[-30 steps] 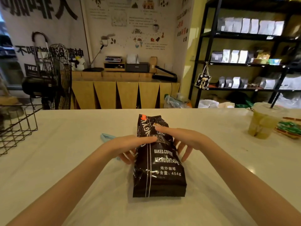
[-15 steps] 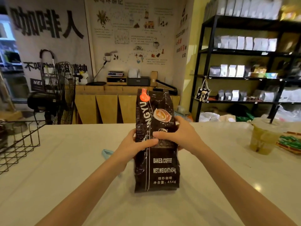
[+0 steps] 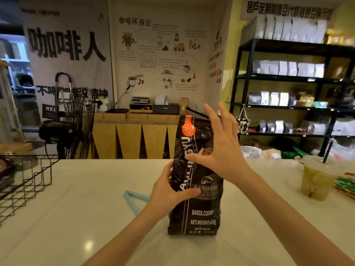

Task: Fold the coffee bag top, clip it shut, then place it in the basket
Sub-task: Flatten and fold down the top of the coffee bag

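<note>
A black coffee bag (image 3: pixel 194 212) with white lettering and an orange seal stands upright on the white counter (image 3: pixel 80 217). My left hand (image 3: pixel 169 191) grips its left side at mid height, thumb across the front. My right hand (image 3: pixel 221 148) is in front of the bag's upper right part with the fingers spread apart, holding nothing. A light blue clip (image 3: pixel 134 200) lies on the counter just left of the bag, partly hidden by my left wrist. The black wire basket (image 3: pixel 25 185) sits at the counter's left edge.
A plastic cup of greenish drink with a black straw (image 3: pixel 317 177) stands at the right, with green-and-red packets (image 3: pixel 345 186) beside it. A black fan (image 3: pixel 73 123) stands behind the counter at the left. Shelves of bags fill the right background.
The bag went from lying flat to standing upright. My right hand has let go of it and risen toward its top with fingers spread. My left hand still holds the side.
</note>
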`<state>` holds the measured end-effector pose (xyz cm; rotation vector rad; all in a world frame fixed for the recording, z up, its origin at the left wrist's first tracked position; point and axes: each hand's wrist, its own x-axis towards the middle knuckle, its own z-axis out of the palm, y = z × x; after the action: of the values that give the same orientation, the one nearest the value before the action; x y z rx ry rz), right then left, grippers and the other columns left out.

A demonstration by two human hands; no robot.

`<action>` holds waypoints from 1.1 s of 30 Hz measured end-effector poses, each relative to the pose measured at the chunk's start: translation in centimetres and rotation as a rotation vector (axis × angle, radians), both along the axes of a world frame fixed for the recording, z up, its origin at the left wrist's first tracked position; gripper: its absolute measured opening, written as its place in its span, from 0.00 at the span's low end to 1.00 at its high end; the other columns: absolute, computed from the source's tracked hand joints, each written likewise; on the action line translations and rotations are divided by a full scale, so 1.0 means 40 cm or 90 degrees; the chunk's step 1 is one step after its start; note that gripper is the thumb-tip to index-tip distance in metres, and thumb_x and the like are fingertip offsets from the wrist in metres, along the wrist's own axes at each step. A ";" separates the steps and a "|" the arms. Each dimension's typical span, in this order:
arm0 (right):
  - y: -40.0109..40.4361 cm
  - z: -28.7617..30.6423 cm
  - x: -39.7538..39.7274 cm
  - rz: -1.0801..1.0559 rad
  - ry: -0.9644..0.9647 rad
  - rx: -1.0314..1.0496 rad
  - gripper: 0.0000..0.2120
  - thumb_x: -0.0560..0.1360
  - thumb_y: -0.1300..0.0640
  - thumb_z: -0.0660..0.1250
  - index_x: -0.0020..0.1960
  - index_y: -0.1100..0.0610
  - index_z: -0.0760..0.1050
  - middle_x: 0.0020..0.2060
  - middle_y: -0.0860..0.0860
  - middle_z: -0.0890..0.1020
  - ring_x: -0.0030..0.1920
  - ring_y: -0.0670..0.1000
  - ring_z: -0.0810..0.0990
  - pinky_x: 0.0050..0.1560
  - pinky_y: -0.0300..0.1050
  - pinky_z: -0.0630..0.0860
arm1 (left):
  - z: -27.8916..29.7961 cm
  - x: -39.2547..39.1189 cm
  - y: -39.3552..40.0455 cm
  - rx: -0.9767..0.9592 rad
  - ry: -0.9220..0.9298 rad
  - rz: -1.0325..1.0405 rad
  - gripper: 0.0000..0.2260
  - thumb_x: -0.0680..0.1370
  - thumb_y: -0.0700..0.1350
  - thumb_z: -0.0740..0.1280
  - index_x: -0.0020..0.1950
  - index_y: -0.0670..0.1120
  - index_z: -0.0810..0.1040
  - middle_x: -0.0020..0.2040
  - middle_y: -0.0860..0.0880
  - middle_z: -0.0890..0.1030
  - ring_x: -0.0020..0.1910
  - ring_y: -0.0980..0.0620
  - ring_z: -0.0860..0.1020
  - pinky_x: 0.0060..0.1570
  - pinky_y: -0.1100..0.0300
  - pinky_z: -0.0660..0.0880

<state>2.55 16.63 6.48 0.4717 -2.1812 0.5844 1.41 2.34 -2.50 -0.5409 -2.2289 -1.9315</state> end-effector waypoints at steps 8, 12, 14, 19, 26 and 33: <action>-0.060 0.114 -0.016 0.079 -0.059 0.502 0.16 0.67 0.50 0.72 0.55 0.45 0.77 0.73 0.48 0.62 0.74 0.52 0.48 0.72 0.52 0.41 | -0.009 0.005 -0.008 -0.026 0.037 -0.039 0.25 0.65 0.47 0.75 0.50 0.67 0.65 0.46 0.66 0.76 0.43 0.78 0.74 0.35 0.77 0.72; -0.074 0.146 -0.031 0.018 -0.071 0.607 0.15 0.68 0.52 0.71 0.55 0.45 0.77 0.71 0.48 0.64 0.73 0.53 0.50 0.72 0.52 0.47 | -0.006 0.010 -0.012 -0.038 0.045 -0.050 0.26 0.66 0.47 0.74 0.50 0.70 0.62 0.47 0.68 0.74 0.43 0.80 0.72 0.36 0.78 0.71; -0.078 0.159 -0.037 0.010 -0.085 0.626 0.13 0.68 0.51 0.71 0.53 0.46 0.78 0.65 0.48 0.70 0.69 0.54 0.59 0.69 0.51 0.56 | -0.002 0.013 -0.011 -0.054 0.040 -0.062 0.28 0.66 0.48 0.74 0.51 0.71 0.60 0.49 0.69 0.72 0.43 0.81 0.71 0.36 0.79 0.71; -0.074 0.176 -0.048 0.005 -0.150 0.602 0.12 0.67 0.50 0.71 0.50 0.48 0.80 0.51 0.48 0.74 0.52 0.48 0.65 0.49 0.46 0.72 | -0.011 0.029 -0.007 0.007 0.105 0.092 0.21 0.65 0.59 0.67 0.56 0.62 0.67 0.53 0.65 0.72 0.53 0.70 0.71 0.47 0.73 0.69; -0.052 0.176 -0.069 0.019 -0.202 0.555 0.11 0.68 0.50 0.71 0.49 0.51 0.81 0.46 0.46 0.70 0.50 0.47 0.63 0.52 0.48 0.71 | -0.050 0.034 0.013 0.067 0.040 0.119 0.06 0.71 0.50 0.68 0.47 0.55 0.79 0.52 0.55 0.78 0.53 0.55 0.77 0.50 0.58 0.77; -0.042 0.178 -0.074 0.057 -0.248 0.472 0.10 0.68 0.50 0.71 0.46 0.53 0.81 0.44 0.49 0.73 0.48 0.48 0.68 0.49 0.42 0.67 | -0.057 0.038 0.020 0.113 0.017 0.105 0.07 0.71 0.50 0.68 0.48 0.58 0.78 0.52 0.60 0.76 0.54 0.58 0.75 0.51 0.60 0.77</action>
<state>-0.42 14.94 13.59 0.9020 -2.7347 -0.1355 2.95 3.14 -4.76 -0.3443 -1.9914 -1.9969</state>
